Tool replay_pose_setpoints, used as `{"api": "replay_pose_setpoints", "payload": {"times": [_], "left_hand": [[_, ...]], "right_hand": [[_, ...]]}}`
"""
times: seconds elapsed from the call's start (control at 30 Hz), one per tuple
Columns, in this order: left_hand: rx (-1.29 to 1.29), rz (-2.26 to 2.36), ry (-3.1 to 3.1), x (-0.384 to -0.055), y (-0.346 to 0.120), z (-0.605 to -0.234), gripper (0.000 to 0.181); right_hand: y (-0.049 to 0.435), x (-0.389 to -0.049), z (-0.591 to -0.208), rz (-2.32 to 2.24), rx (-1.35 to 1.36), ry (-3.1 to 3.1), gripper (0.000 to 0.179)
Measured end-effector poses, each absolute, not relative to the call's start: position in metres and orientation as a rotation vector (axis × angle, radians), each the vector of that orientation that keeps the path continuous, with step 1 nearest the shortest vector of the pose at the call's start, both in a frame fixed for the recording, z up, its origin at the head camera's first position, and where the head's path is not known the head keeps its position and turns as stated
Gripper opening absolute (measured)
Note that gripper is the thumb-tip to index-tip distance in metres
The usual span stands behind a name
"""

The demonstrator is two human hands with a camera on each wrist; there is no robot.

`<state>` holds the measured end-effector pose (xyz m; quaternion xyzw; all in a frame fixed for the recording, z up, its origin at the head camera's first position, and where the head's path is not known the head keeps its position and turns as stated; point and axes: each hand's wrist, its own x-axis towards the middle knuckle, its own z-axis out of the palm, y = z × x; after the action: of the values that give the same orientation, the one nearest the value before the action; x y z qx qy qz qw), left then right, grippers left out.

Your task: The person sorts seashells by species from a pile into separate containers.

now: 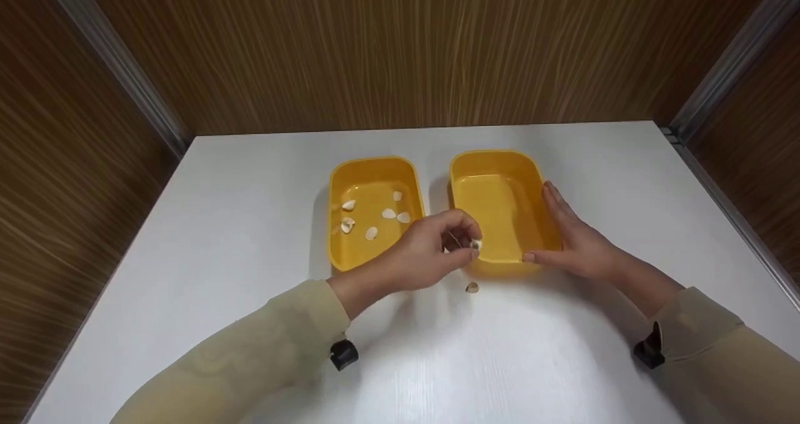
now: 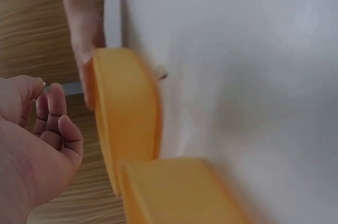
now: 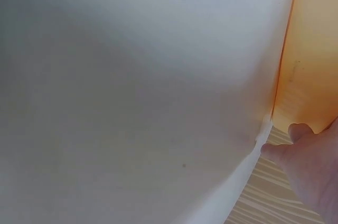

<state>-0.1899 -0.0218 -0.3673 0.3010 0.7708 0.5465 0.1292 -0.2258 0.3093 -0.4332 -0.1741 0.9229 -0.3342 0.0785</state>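
Note:
Between thumb and fingertips, my left hand (image 1: 431,249) pinches a small whitish shell-like piece (image 1: 476,245). The fingers hide much of it, so its kind is unclear. That hand is above the near left corner of the right yellow box (image 1: 494,262). My right hand (image 1: 581,249) rests against the box's near right corner, fingers extended along the side and thumb at the near rim. Inside the left yellow box (image 1: 335,249) lie several pale pieces (image 1: 389,213). In the left wrist view, the curled left hand (image 2: 39,139) appears beside both boxes.
One brownish shell-like piece (image 1: 472,287) lies on the white table (image 1: 437,361), just in front of the right box. A wood-grain panel (image 1: 406,55) stands behind the table, with more panels at both sides.

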Motion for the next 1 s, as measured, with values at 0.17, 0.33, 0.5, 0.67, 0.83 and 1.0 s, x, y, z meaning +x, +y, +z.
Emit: {"api": "replay_pose_setpoints", "payload": {"times": [0.17, 0.33, 0.5, 0.67, 0.83, 1.0], "left_hand": [[0.815, 1.624, 2.256, -0.211, -0.019, -0.347, 0.014], [0.787, 1.642, 2.275, -0.234, -0.014, -0.336, 0.015], [0.750, 1.665, 2.289, -0.255, -0.006, -0.333, 0.014], [0.707, 1.699, 2.292, -0.274, 0.001, -0.341, 0.014], [0.653, 1.726, 2.275, -0.286, 0.005, -0.353, 0.013], [0.580, 1.693, 2.260, -0.291, 0.010, -0.363, 0.013]], "right_hand": [[0.308, -0.227, -0.434, -1.010, -0.481, 2.748, 0.131], [0.307, -0.227, -0.435, -1.024, -0.471, 2.741, 0.130], [0.307, -0.227, -0.434, -1.043, -0.478, 2.733, 0.131], [0.308, -0.228, -0.434, -1.037, -0.485, 2.738, 0.131], [0.308, -0.228, -0.433, -0.993, -0.509, 2.754, 0.130], [0.308, -0.228, -0.432, -0.987, -0.519, 2.758, 0.129]]}}
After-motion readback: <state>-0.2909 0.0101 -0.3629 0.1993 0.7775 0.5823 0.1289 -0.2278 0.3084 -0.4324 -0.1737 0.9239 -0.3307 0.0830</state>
